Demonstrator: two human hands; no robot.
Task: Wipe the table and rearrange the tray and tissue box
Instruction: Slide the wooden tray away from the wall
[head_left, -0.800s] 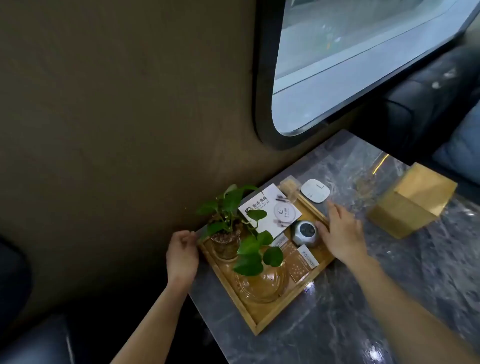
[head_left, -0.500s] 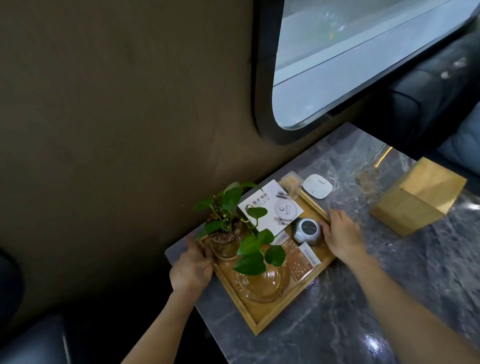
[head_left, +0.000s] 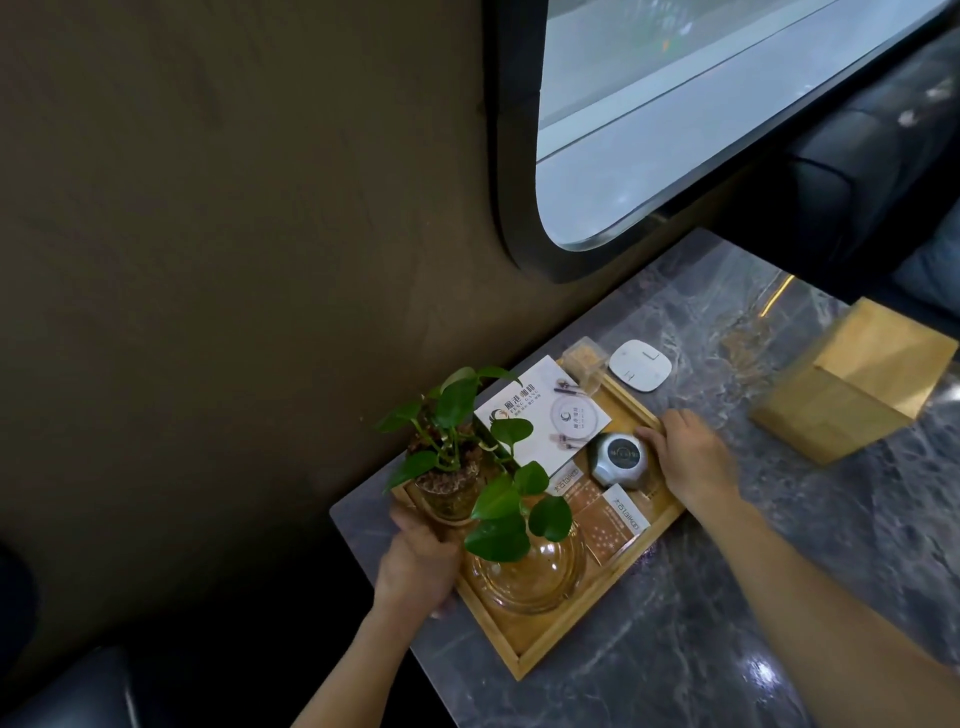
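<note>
A wooden tray lies at the left end of the grey marble table, close to the wall. It carries a potted green plant, a glass dish, a white card, a round grey device and small packets. My left hand grips the tray's left rim beside the plant. My right hand holds the tray's right rim next to the grey device. A golden-wood tissue box stands apart on the table, to the right.
A small white rounded pad lies on the table just beyond the tray. A dark wall and a rounded window run behind the table. Dark seats sit at the far right and lower left.
My left hand slid from the tray's far-left corner down along the left rim toward me. My right hand stayed on the right rim. The tray sits about where it was.
</note>
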